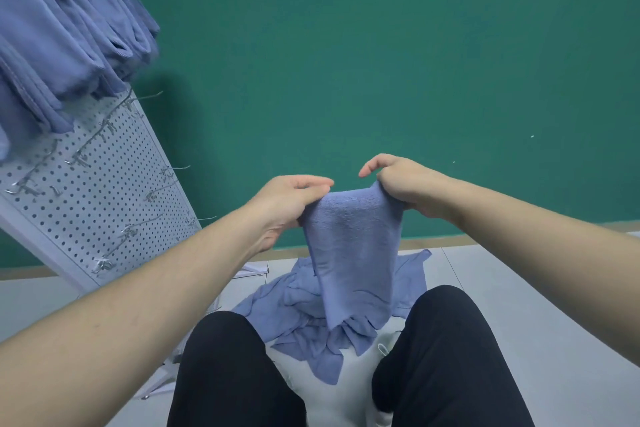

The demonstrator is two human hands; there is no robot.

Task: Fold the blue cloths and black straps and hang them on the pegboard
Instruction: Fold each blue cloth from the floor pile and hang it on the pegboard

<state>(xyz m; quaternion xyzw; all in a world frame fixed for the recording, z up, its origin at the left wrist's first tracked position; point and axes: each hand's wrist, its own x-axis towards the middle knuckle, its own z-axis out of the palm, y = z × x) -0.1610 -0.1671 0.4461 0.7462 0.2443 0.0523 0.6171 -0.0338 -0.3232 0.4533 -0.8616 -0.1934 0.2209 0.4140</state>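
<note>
I see a green wall (381,62) filling most of the view ahead, with a pale tiled floor (519,305) below it. On my left a white pegboard (104,191) leans across the corner of the view, studded with bare metal hooks (152,194). Several folded blue cloths (69,38) already hang from its upper hooks, bunched close together and covering the top of the board. The board's white foot (254,270) rests on the floor just behind the left wrist.

Down on the floor, between the person's knees in black trousers (235,374), lies a loose heap of blue cloths (311,315), crumpled and overlapping. I cannot make out any black straps among them.

Both hands are raised in front of the wall, holding one blue cloth (353,246) by its top edge so that it hangs down over the heap. The left hand (291,201) pinches the left corner between thumb and fingers. The right hand (401,184) grips the right corner with curled fingers, its forefinger sticking out free above the cloth. The cloth hangs narrow between them, its lower end tapering to a point just above the heap.
</note>
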